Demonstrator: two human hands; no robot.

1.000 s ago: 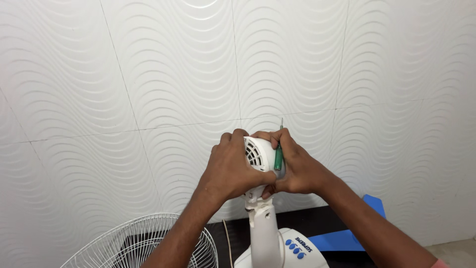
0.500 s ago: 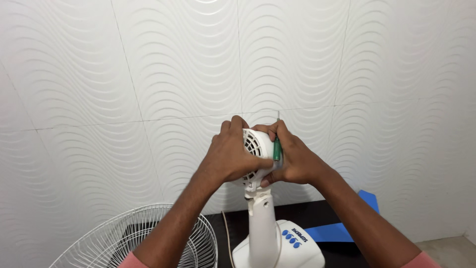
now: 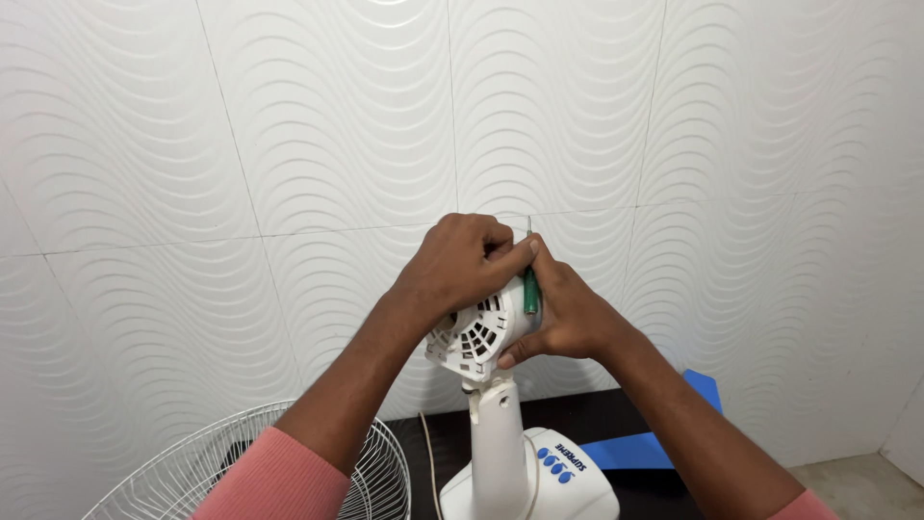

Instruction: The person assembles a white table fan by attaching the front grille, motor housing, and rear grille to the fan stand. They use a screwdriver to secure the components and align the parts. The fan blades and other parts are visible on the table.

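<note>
In the head view, the left hand (image 3: 460,265) curls over the top of the white fan motor housing (image 3: 478,332), fingers pressed together on it. The right hand (image 3: 568,313) cups the housing's far side and pinches a green-handled screwdriver (image 3: 530,287) upright against it. Below the hands, the fan stand (image 3: 500,453) rises; the housing could tilt suddenly, or the screwdriver slip from that awkward pinch.

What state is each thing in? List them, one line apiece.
Motor housing: on the stand, tilted, vents toward the camera, gripped by both hands.
Left hand: closed over the housing's top.
Right hand: on the housing's right side, holding the screwdriver.
Screwdriver: upright, tip up, pinned against the housing.
Grille: detached, lying at lower left.
Stand: upright.
</note>
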